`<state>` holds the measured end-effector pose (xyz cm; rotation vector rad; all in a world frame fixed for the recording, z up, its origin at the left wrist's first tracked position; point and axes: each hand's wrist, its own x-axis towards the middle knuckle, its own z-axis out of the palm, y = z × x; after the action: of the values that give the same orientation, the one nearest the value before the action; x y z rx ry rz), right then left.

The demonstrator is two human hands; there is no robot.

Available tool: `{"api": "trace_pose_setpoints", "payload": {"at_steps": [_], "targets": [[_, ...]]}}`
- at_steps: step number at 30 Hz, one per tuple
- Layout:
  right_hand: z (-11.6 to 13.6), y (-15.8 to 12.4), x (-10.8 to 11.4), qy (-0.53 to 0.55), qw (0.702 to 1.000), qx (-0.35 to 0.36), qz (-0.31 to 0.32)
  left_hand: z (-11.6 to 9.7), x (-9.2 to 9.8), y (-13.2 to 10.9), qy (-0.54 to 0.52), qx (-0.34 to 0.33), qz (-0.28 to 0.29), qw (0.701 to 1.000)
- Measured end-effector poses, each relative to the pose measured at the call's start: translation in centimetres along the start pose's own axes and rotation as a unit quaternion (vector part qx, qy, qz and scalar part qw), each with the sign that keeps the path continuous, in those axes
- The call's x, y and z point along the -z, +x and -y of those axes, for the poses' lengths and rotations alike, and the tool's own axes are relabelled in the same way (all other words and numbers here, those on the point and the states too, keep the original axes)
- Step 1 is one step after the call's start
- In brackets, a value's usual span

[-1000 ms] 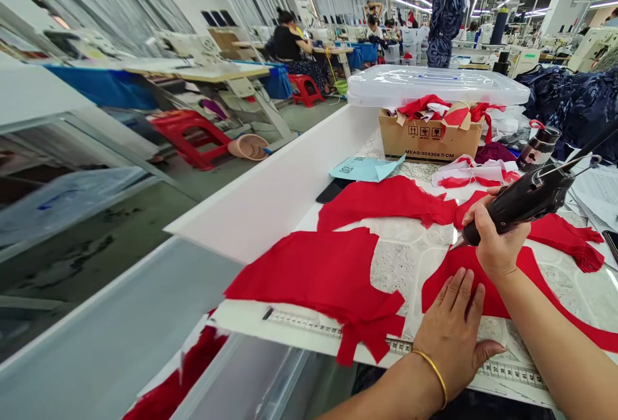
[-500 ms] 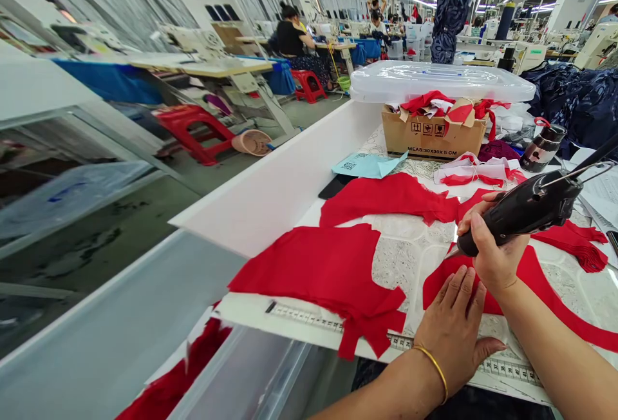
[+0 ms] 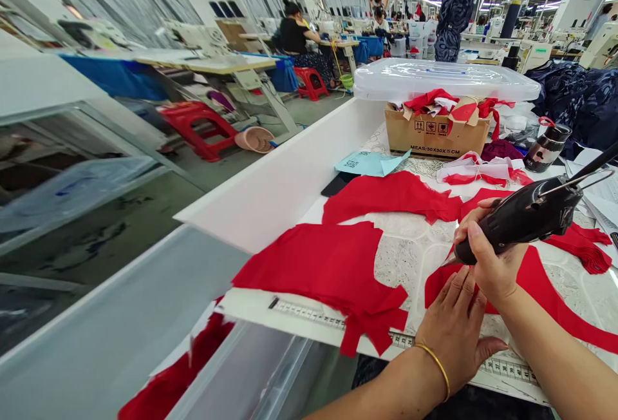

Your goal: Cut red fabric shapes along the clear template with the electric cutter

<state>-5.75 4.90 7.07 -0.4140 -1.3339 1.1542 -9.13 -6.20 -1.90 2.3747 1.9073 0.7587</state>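
My right hand (image 3: 492, 259) is wrapped round a black corded power tool (image 3: 526, 214), tilted so that its narrow metal tip points down at red fabric. A wire loop sticks out from its rear end. Flat on the near edge of that red fabric piece (image 3: 541, 285) lies my left hand (image 3: 454, 320), fingers stretched out, its fingertips just below the tool's tip. Whether the tip touches the cloth I cannot tell. To the left rests another red fabric piece (image 3: 309, 256) with strips at one corner. A third red piece (image 3: 386, 194) is behind it.
A tape measure (image 3: 309, 314) runs along the table's front edge. Behind the fabric stand a cardboard box (image 3: 434, 133) of scraps, a clear plastic lid (image 3: 449, 78) and a dark bottle (image 3: 545, 147). A white panel (image 3: 270, 188) borders the left; a clear bin (image 3: 255, 368) sits below.
The view has shifted slightly. The tool's tip has lifted or drawn back a little, showing more metal. My left hand stays flat on the fabric.
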Motion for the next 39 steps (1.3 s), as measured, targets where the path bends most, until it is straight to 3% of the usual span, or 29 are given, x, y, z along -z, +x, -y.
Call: {"api": "trace_pose_setpoints", "payload": {"at_steps": [13, 20, 26, 39], "targets": [[-0.2, -0.2, -0.2, -0.010, 1.000, 0.010, -0.012, 0.1, -0.2, 0.1, -0.010, -0.004, -0.015, 1.000], [-0.7, 2.6, 2.9, -0.036, 0.997, 0.037, -0.063, 0.5, -0.1, -0.1, 0.043, -0.015, -0.060, 0.997], [-1.7, 4.4, 5.2, -0.084, 0.990, 0.059, -0.095, 0.6, -0.1, -0.1, 0.059, -0.016, -0.038, 0.997], [-2.1, 4.0, 5.0, -0.108, 0.988, 0.051, -0.095, 0.7, -0.1, -0.1, 0.062, -0.027, -0.039, 0.997]]}}
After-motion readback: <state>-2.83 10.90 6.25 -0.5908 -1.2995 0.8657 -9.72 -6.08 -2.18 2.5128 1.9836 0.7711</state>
